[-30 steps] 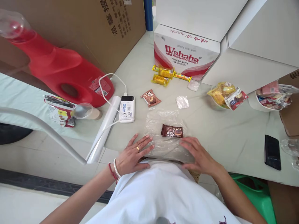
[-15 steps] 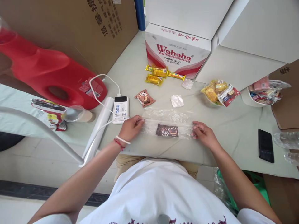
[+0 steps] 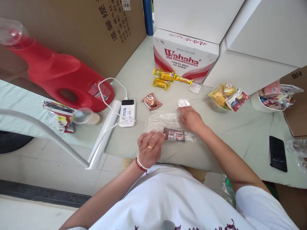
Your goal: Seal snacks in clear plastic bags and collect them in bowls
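At frame centre, the left hand (image 3: 150,148) pinches the clear crinkled plastic sheet (image 3: 161,122) beside the dark brown cocoa snack packet (image 3: 174,134); the right hand (image 3: 191,118) presses flat on the sheet's upper edge.

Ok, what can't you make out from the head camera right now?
- Whether the left hand pinches the clear plastic film or the brown cocoa snack pack: its curled fingers cover the grip.
- The snack pack's left end: hidden by the left hand.
- What lies under the right hand: its palm covers the film there.
- The bowl of snacks at right: contents too small to read.
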A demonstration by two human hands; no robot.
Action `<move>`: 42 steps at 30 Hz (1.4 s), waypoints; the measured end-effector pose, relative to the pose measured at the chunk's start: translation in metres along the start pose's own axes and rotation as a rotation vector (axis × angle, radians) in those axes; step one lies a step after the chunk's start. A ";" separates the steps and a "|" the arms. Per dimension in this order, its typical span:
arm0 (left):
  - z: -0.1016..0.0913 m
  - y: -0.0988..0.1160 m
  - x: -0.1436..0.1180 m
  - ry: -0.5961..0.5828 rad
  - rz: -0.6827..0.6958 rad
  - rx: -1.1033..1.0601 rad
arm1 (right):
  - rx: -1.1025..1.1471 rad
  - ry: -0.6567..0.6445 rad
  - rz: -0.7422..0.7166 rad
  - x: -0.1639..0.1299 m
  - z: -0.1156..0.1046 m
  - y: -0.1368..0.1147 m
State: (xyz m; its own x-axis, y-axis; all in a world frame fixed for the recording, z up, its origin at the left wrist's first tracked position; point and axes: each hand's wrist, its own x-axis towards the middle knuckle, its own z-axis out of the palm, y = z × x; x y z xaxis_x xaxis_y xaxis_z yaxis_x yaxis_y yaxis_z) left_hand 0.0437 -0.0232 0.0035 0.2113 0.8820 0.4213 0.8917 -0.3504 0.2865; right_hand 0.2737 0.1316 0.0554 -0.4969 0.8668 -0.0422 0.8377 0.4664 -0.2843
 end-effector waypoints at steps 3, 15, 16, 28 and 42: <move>0.008 0.011 0.014 -0.247 0.116 -0.060 | -0.105 -0.137 0.054 0.032 0.017 -0.008; 0.032 0.011 0.034 -0.230 0.040 -0.116 | -0.055 -0.285 -0.309 -0.041 -0.002 -0.026; 0.032 0.008 0.030 -0.196 0.039 -0.148 | -0.079 -0.305 -0.318 -0.051 0.004 -0.027; -0.004 -0.012 0.058 0.113 -0.370 -0.219 | -0.069 -0.121 -0.268 -0.087 0.044 -0.026; -0.018 0.013 0.058 -0.388 -0.563 -0.712 | 0.364 0.149 -0.136 -0.118 0.075 -0.031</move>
State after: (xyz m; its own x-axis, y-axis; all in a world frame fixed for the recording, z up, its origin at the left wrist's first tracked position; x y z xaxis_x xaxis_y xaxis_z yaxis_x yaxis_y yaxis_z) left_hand 0.0601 0.0177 0.0471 0.0605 0.9757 -0.2107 0.4800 0.1567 0.8632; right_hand 0.2899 0.0016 -0.0023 -0.5370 0.8301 0.1503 0.6187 0.5087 -0.5986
